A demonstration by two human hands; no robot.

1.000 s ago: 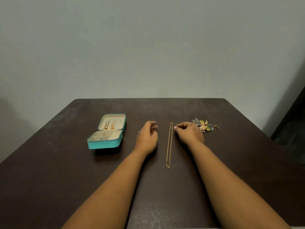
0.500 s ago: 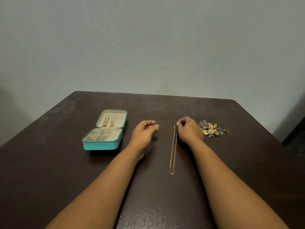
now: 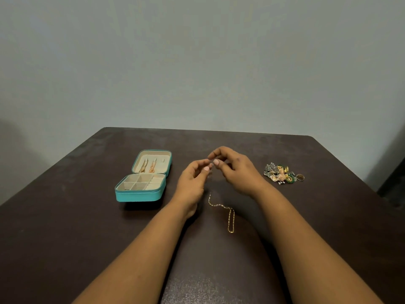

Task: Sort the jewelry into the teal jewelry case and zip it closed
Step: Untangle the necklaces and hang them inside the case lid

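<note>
Pinching, seemingly, gold chain (image 3: 221, 206) ends between left hand (image 3: 192, 183) and right hand (image 3: 236, 172) fingertips; lower loop lying on table (image 3: 65, 238).

Teal case (image 3: 140, 195) with cream lining, gold chain (image 3: 230, 218), dark brown table (image 3: 65, 238), seemingly green-gold jewelry pile (image 3: 281, 175)

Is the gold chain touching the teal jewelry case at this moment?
Apart. The head view shows bare dark table and the left hand between the gold chain and the teal jewelry case.
</note>
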